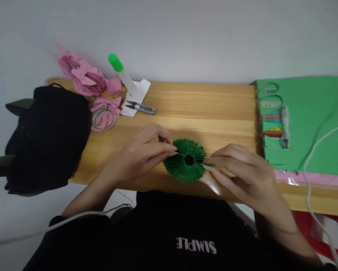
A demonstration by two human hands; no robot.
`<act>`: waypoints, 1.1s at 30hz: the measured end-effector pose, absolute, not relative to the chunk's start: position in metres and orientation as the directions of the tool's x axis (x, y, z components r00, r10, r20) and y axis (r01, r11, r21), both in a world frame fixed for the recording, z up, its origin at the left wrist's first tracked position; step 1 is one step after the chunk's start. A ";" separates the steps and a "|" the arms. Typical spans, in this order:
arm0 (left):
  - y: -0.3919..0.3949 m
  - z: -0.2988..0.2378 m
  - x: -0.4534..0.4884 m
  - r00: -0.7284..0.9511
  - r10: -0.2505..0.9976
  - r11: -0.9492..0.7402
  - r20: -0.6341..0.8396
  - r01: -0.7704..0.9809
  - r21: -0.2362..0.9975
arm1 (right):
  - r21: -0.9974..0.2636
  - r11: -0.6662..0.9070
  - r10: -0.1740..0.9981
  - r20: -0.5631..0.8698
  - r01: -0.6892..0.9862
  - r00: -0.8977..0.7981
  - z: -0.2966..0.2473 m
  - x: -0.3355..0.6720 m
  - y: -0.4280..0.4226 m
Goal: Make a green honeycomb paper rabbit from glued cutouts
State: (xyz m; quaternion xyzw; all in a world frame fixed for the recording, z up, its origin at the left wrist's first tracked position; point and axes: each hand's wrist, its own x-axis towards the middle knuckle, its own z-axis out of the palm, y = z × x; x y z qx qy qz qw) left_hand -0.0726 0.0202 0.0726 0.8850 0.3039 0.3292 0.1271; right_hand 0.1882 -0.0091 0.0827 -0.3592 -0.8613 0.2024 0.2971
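A round, pleated green paper rosette [180, 171] with a dark hole in its middle is held just over the wooden table's front part. My left hand [143, 150] pinches a thin green paper edge at its left side between thumb and fingers. On the opposite side, my right hand [242, 171] has its thumb and fingers closed on another slim green strip or fold of the rosette. The fingertips partly cover both gripped edges. Whether the rosette's underside touches the table I cannot tell.
Left of the hands lie a black cloth bag [47, 139], pink folded paper pieces [87, 79], a tape roll [103, 119], thread snips [142, 108] and a green-capped glue stick [123, 75]. Green paper sheets [309, 128] with a pen [285, 126] are at right. A white cable [306, 177] crosses them.
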 end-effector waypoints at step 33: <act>0.026 0.083 -0.078 0.710 0.598 -0.795 0.372 0.465 0.390 | -0.570 0.657 0.738 0.354 0.493 -0.575 0.082 0.189 -0.010</act>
